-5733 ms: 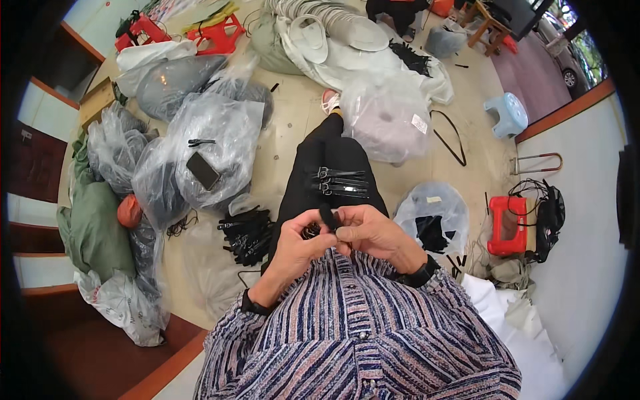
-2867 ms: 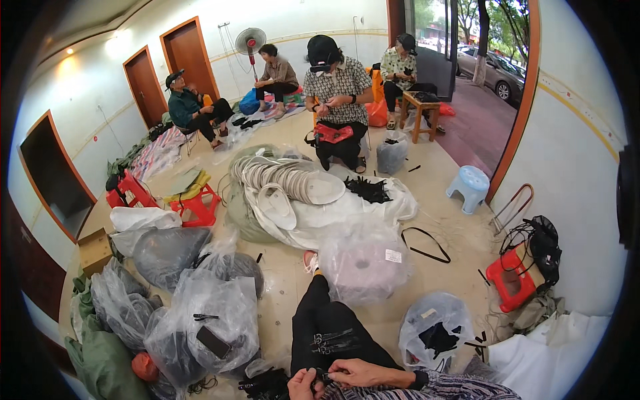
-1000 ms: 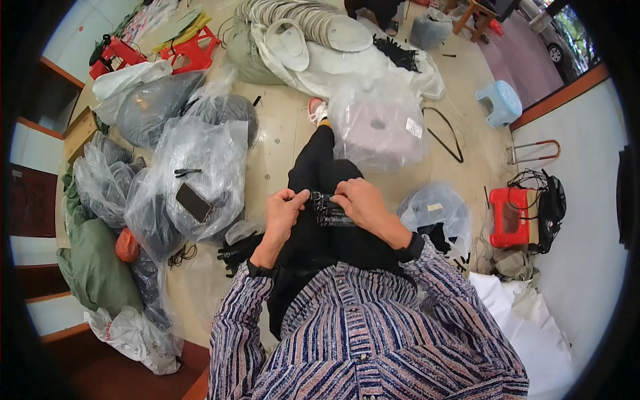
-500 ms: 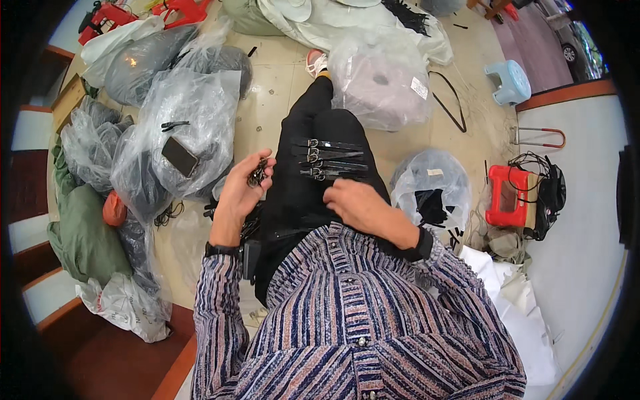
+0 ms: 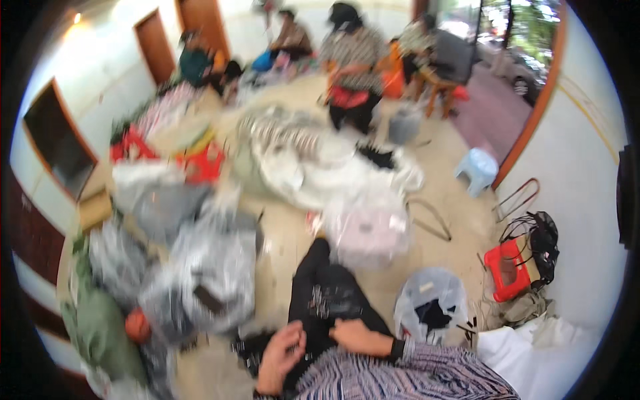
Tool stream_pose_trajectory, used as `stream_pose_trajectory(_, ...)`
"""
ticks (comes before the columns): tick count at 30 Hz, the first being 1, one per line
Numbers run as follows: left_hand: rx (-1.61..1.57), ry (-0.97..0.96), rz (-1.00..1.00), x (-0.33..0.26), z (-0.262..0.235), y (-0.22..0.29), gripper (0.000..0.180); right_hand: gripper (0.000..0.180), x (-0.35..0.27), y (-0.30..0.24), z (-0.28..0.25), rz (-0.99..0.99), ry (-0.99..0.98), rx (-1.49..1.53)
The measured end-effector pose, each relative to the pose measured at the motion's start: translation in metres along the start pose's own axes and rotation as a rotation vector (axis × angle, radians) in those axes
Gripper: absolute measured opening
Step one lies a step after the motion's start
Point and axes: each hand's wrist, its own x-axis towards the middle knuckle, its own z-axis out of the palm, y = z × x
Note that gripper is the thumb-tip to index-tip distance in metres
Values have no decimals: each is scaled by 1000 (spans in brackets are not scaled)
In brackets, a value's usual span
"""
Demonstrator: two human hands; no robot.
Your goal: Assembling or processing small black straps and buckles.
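Note:
The picture is blurred. My left hand (image 5: 280,357) lies low on my lap with curled fingers, beside a heap of black strap pieces (image 5: 247,347) on the floor. My right hand (image 5: 353,335) rests on my black-trousered thigh, close to the left hand. A little beyond both hands, small metal buckle pieces (image 5: 325,305) lie in rows on my leg. Whether either hand holds anything is lost in the blur.
Clear plastic bags (image 5: 213,273) of goods crowd the floor on the left. A pink-filled bag (image 5: 370,230) lies beyond my foot and an open bag of black pieces (image 5: 432,307) sits at my right. A red stool (image 5: 507,270), a blue stool (image 5: 479,170) and several seated people (image 5: 350,60) lie farther off.
The view has swung up from my lap to the room. My left hand, raised out to the left half a second ago, has come back down beside the right hand.

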Motion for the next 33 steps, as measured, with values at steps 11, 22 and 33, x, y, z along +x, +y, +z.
stream_pose_trajectory(11, 9, -88, -95, 3, 22, -5, 15, 19, -24, -9, -22, 234, 225, 380)
stream_pose_trajectory(22, 97, 8, 25, -13, 59, 1, 25, 17, -52, -7, -58, 288, 267, 1404)
stream_pose_trajectory(33, 44, 66, -17, -4, 57, -5, 24, 30, -51, -8, -48, 246, 413, 1140)
